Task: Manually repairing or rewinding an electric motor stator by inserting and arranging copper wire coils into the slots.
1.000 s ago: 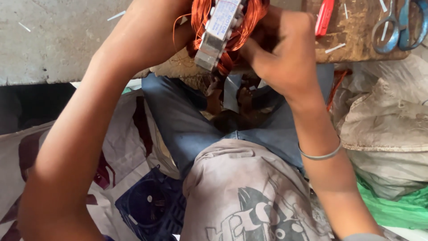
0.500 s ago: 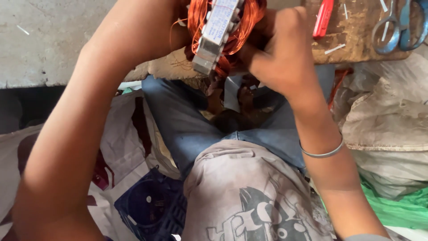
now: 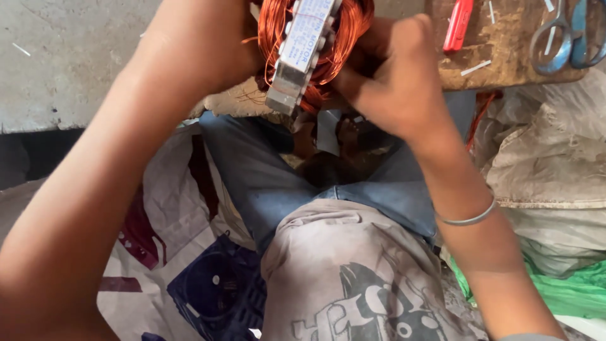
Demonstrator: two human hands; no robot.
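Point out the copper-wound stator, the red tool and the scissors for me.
stator (image 3: 303, 53): head view, on its grey metal core between the copper windings.
red tool (image 3: 457, 25): head view, middle of its red body.
scissors (image 3: 558, 38): head view, on the blue handle loops.

At top centre, the stator core (image 3: 297, 57) is dull grey layered metal wound with glossy copper wire (image 3: 344, 31). The worktop (image 3: 505, 50) at upper right is rough, stained wood; the scissors (image 3: 565, 35) there are matt metal.
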